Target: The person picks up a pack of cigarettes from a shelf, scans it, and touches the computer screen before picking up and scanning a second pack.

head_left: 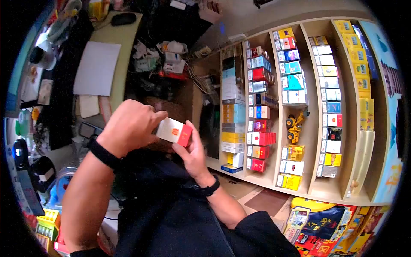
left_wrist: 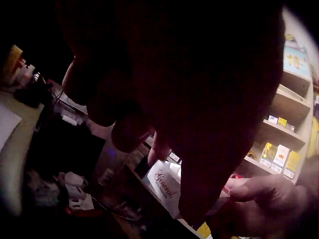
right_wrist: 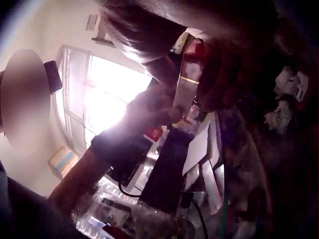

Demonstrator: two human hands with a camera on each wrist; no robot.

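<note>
A small white and red box (head_left: 174, 132) is held between both hands in the head view. My left hand (head_left: 130, 128) grips its white end, fingers curled over it. The right hand (head_left: 193, 156) pinches the red end between thumb and fingers. In the left wrist view, dark red lettering shows on the white face of the box (left_wrist: 163, 186), and the left hand (left_wrist: 184, 89) is a dark shape over much of the picture. The right wrist view shows the box (right_wrist: 188, 82) edge-on between the hands.
Shelves (head_left: 314, 177) with rows of small packs and a yellow toy vehicle (head_left: 294, 127) stand at the right. A desk at the left bears white paper (head_left: 97, 68) and a black mouse (head_left: 123, 18). Colourful packages (head_left: 319, 222) lie at the lower right.
</note>
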